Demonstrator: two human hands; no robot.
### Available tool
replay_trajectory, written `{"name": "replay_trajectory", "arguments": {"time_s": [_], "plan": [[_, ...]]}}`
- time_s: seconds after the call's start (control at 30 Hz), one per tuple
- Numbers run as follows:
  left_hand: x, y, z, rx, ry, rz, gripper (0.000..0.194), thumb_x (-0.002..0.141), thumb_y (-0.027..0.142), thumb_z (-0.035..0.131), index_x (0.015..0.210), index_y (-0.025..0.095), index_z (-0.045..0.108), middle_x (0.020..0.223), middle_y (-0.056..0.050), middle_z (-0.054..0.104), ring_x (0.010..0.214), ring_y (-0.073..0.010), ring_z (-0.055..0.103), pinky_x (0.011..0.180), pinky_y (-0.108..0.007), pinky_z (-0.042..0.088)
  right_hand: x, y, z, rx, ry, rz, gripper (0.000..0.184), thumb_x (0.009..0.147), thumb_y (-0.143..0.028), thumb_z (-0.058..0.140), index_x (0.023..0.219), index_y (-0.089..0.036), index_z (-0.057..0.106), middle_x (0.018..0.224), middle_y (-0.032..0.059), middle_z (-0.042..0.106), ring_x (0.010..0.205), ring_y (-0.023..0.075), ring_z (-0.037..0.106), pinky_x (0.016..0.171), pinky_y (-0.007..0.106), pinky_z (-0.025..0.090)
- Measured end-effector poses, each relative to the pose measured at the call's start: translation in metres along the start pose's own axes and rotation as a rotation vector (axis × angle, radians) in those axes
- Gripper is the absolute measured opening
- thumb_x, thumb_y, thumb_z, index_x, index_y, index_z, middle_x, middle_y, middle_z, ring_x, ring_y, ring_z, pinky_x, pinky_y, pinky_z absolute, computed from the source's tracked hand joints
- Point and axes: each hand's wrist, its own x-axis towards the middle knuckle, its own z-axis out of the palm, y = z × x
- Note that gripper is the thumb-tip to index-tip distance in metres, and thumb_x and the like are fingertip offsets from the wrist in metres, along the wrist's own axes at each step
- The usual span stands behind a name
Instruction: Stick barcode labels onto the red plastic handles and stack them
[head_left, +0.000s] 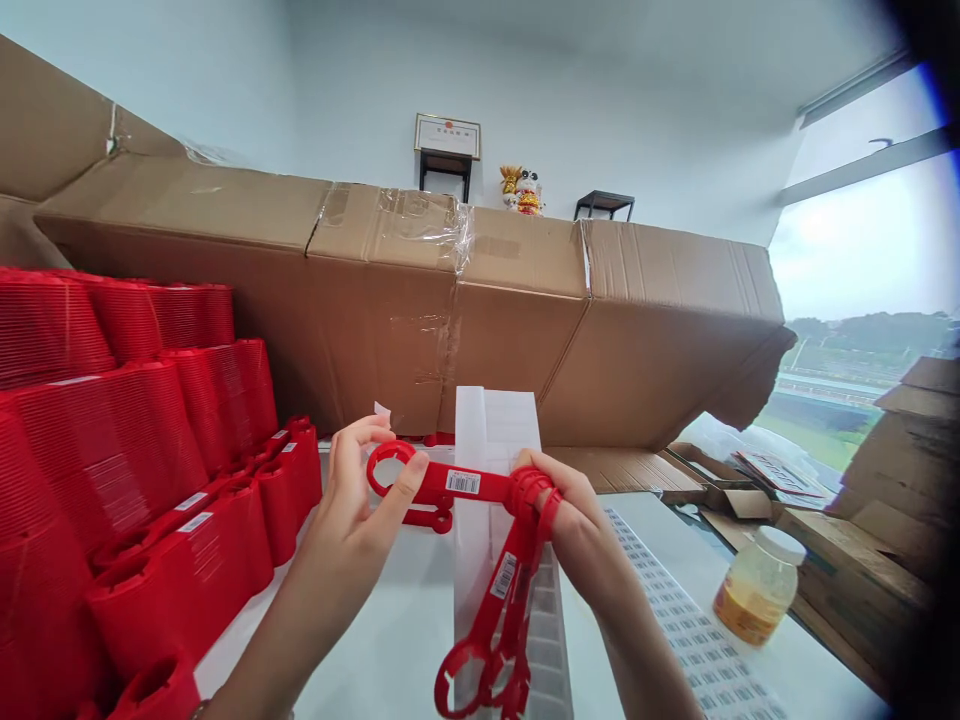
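Between my hands a flat red plastic strip with ring ends [427, 482] is held level, a white barcode label [463, 482] on its middle. My left hand [356, 505] pinches its left ring between thumb and fingers; a small white scrap [382, 410] shows at a fingertip. My right hand [574, 510] grips the other end together with several more such red strips [499, 600], which hang down from the fingers. One hanging strip also carries a barcode label [503, 575]. Another red piece [431, 517] shows just behind the level strip.
Stacks of red strips [112, 440] fill the left side. White label backing [495, 420] runs down the middle. A barcode sticker sheet [682, 620] and a lidded jar [759, 585] lie to the right. Cardboard [375, 290] walls the back; boxes [855, 560] stand far right.
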Motion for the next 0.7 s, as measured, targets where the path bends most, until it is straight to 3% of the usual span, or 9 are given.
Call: {"name": "replay_trajectory", "arguments": {"time_s": [0.1, 0.23, 0.4, 0.57, 0.63, 0.7], "plan": [[0.000, 0.006, -0.001, -0.006, -0.045, -0.083, 0.036, 0.095, 0.063, 0.052, 0.113, 0.032, 0.054, 0.152, -0.003, 0.049, 0.142, -0.0298, 0.042, 0.109, -0.047, 0.038, 0.002, 0.001, -0.003, 0.034, -0.028, 0.042, 0.021, 0.082, -0.025, 0.052, 0.064, -0.021, 0.042, 0.064, -0.0044, 0.042, 0.062, 0.0126, 0.035, 0.055, 0.028, 0.027], [-0.003, 0.007, -0.003, -0.064, -0.115, -0.189, 0.048, 0.093, 0.073, 0.046, 0.111, 0.031, 0.059, 0.121, -0.003, 0.067, 0.113, -0.0282, 0.062, 0.099, -0.044, 0.048, 0.004, 0.002, -0.007, 0.054, -0.021, 0.061, 0.023, 0.081, -0.025, 0.054, 0.062, -0.021, 0.041, 0.062, -0.0055, 0.038, 0.060, 0.0117, 0.031, 0.054, 0.028, 0.023], [-0.003, 0.007, -0.015, -0.317, -0.129, -0.330, 0.038, 0.091, 0.060, 0.062, 0.116, 0.032, 0.072, 0.123, -0.003, 0.074, 0.122, -0.0292, 0.065, 0.101, -0.040, 0.054, 0.008, 0.002, -0.010, 0.073, -0.026, 0.050, 0.022, 0.082, -0.025, 0.054, 0.063, -0.021, 0.043, 0.063, -0.0047, 0.042, 0.060, 0.0116, 0.035, 0.055, 0.027, 0.025], [0.008, 0.008, -0.021, -0.549, -0.411, -0.276, 0.026, 0.089, 0.045, 0.065, 0.099, 0.024, 0.077, 0.108, -0.007, 0.076, 0.115, -0.0285, 0.066, 0.102, -0.041, 0.053, 0.009, 0.002, -0.012, 0.015, -0.021, 0.022, 0.018, 0.083, -0.023, 0.053, 0.066, -0.020, 0.051, 0.064, -0.0041, 0.046, 0.060, 0.0117, 0.039, 0.055, 0.027, 0.028], [0.008, 0.007, -0.016, -0.435, -0.345, -0.249, 0.028, 0.091, 0.049, 0.062, 0.097, 0.024, 0.074, 0.107, -0.006, 0.074, 0.111, -0.0276, 0.065, 0.097, -0.039, 0.052, 0.009, 0.005, -0.011, -0.013, 0.011, 0.005, 0.019, 0.085, -0.024, 0.053, 0.066, -0.020, 0.051, 0.064, -0.0040, 0.046, 0.059, 0.0119, 0.039, 0.054, 0.027, 0.028], [0.004, 0.006, -0.008, -0.251, -0.178, -0.202, 0.035, 0.094, 0.057, 0.055, 0.095, 0.025, 0.069, 0.108, -0.005, 0.068, 0.104, -0.0253, 0.063, 0.092, -0.038, 0.051, 0.009, 0.007, -0.007, -0.051, 0.057, -0.027, 0.020, 0.086, -0.023, 0.050, 0.066, -0.021, 0.048, 0.063, -0.0043, 0.045, 0.059, 0.0122, 0.038, 0.054, 0.028, 0.028]]}}
